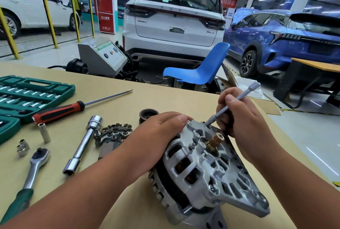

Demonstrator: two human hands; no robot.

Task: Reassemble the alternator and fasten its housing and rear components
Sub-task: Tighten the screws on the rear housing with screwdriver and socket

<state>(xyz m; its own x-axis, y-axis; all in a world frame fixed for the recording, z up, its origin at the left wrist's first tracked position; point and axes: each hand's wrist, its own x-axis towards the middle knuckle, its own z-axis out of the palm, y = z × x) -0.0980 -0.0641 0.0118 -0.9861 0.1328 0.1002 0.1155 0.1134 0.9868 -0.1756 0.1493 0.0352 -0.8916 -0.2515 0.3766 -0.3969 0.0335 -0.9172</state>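
Note:
The silver alternator [204, 169] lies on the tan table with its rear housing up and a brass slip-ring shaft [215, 141] sticking out. My left hand [158, 134] grips the housing's upper left side. My right hand [239, 118] holds a thin grey extension driver [237, 99], its socket tip set on a bolt at the housing's top edge [207, 122]. A dark rectifier plate [114, 133] and a black pulley [148, 114] lie just left of the alternator.
Left of the alternator lie a long chrome socket [83, 144], a ratchet with a green handle [31, 171], loose small sockets [44, 133], a red-black screwdriver [73, 108] and a green tool case [27, 96]. Past the table's far edge stand a blue chair [200, 68] and parked cars.

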